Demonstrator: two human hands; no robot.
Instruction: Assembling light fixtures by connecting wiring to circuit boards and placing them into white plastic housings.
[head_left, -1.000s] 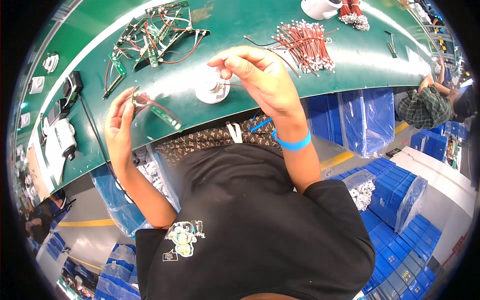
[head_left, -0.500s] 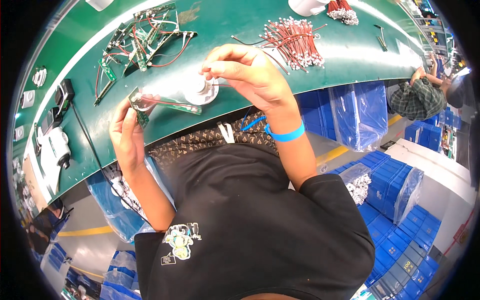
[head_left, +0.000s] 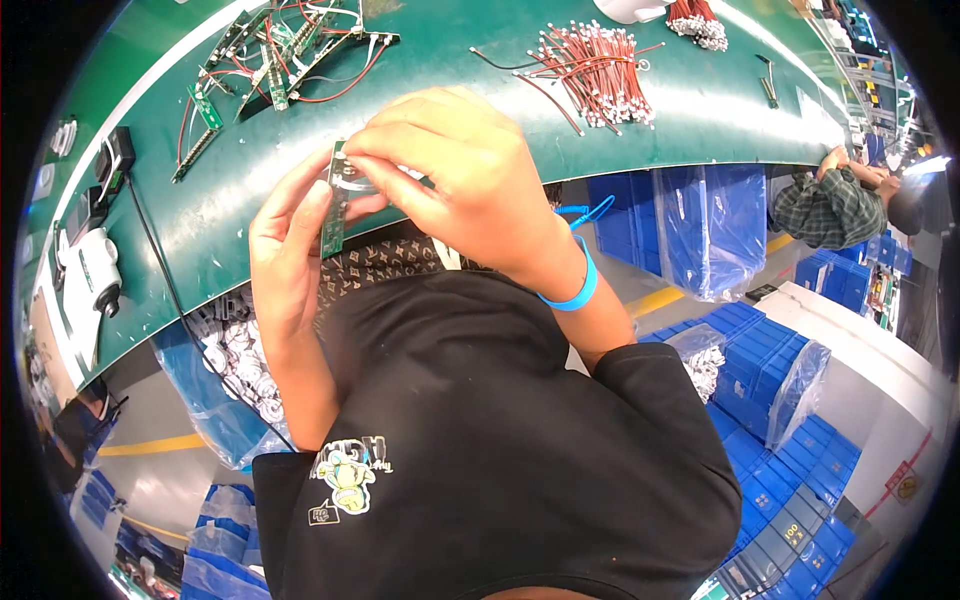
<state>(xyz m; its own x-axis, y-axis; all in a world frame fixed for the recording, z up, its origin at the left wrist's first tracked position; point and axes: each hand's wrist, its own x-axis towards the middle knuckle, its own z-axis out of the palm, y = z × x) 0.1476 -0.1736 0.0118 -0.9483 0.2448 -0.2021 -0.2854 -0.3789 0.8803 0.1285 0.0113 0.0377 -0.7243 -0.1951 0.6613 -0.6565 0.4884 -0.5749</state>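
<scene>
A narrow green circuit board (head_left: 334, 222) stands nearly upright between the thumb and fingers of my left hand (head_left: 282, 250). My right hand (head_left: 465, 175) is closed in a pinch at the board's upper end, by its small fittings. Whatever those fingertips hold is hidden behind them. Pale wire shows just below the right fingers, next to the board. Behind my hands lies the green worktop (head_left: 450, 85).
Wired circuit boards (head_left: 275, 75) lie tangled at the far left. A bundle of red wires with white connectors (head_left: 600, 80) and a slim black hand tool (head_left: 767, 82) lie right. A white device (head_left: 92, 272) sits left; blue crates (head_left: 700, 230) stand beside the worktop.
My right hand has come left and down, from holding a wire end apart, to the board. The left hand has shifted right and turned the board upright.
</scene>
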